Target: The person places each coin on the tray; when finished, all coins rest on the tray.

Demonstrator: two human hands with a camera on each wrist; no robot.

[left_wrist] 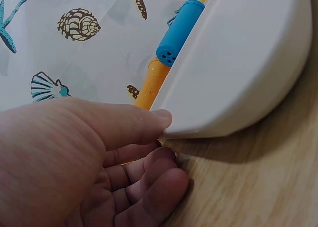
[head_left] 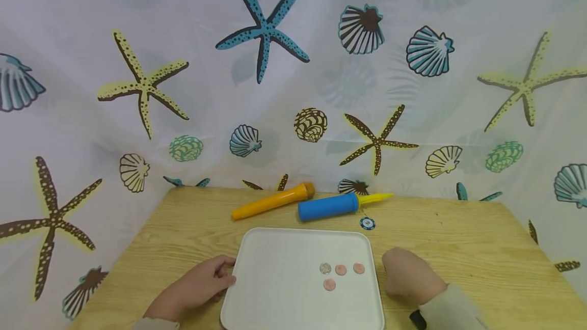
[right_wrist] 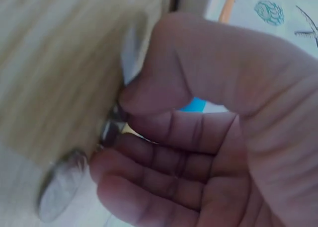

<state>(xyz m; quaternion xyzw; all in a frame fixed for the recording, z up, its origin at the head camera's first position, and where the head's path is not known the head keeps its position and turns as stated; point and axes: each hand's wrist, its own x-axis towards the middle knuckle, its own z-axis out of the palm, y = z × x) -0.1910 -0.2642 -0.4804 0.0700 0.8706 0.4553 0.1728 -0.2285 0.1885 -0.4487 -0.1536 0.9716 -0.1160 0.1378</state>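
A shallow white tray (head_left: 275, 279) lies on the table, carrying one silver coin (head_left: 325, 268) and several copper-coloured coins (head_left: 341, 270) toward its right side. My left hand (head_left: 202, 284) holds the tray's left edge. Its thumb (left_wrist: 161, 118) lies on the rim, with the other fingers bent below it. Just right of the tray, my right hand (head_left: 408, 276) is low over the table. In the right wrist view its thumb and fingertips pinch a small shiny coin (right_wrist: 112, 130), mostly hidden. Beside those fingertips are a blurred silver coin (right_wrist: 62, 187) and a pale, thin, blurred shape (right_wrist: 129, 53).
Behind the tray lie an orange tube with a brown end (head_left: 270, 203) and a blue pump with a yellow handle (head_left: 327, 207). A blue-and-white poker chip (head_left: 367, 223) on a small chain sits beside the pump. A shell-and-starfish curtain (head_left: 293, 95) hangs along the wooden table's (head_left: 197, 228) back and sides.
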